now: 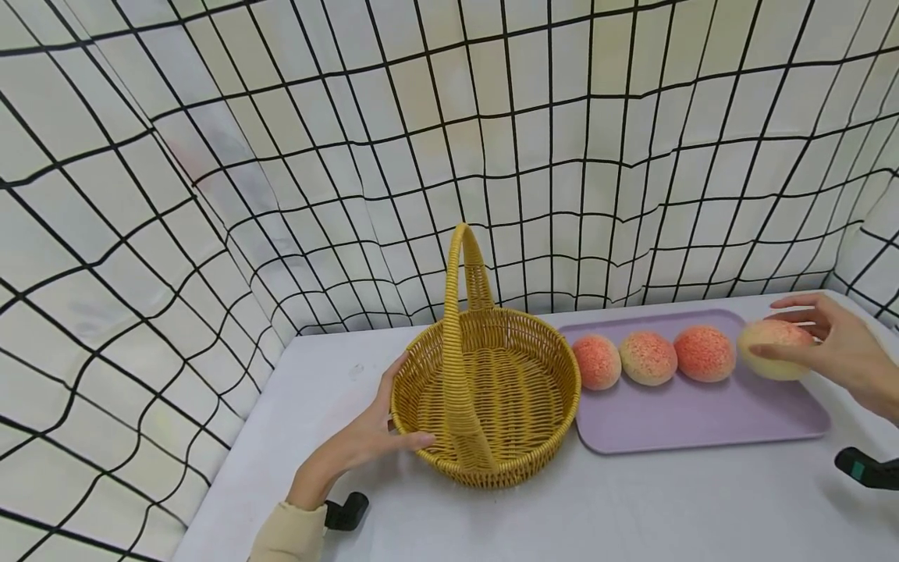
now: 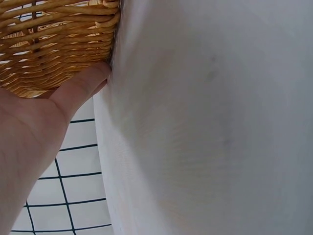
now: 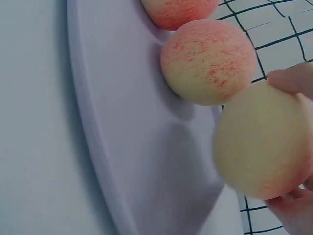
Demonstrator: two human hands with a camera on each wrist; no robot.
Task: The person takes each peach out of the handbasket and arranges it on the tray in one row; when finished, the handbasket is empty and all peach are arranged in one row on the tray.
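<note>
At the left side of a golden wicker basket [image 1: 562, 437], my left hand [image 1: 361, 437] holds its wall, thumb over the rim. In the left wrist view, fingers [image 2: 80, 90] touch the basket's outer side low down by the table. The basket is empty, and its tall handle arches over it. My right hand [image 1: 853, 351] grips a pale yellow and pink peach [image 3: 259, 142] between thumb and fingers, above the tray's right end. Three more peaches, among them a yellow-pink one [image 1: 648, 357] and a redder one [image 1: 705, 353], sit in a row on the lilac tray [image 1: 695, 421].
A white-covered table [image 1: 534, 523] lies under everything. Behind and to the left stands a black grid [image 1: 337, 140] in front of white cloth. The tray lies right beside the basket. Black wrist devices [image 1: 347, 511] show near both wrists.
</note>
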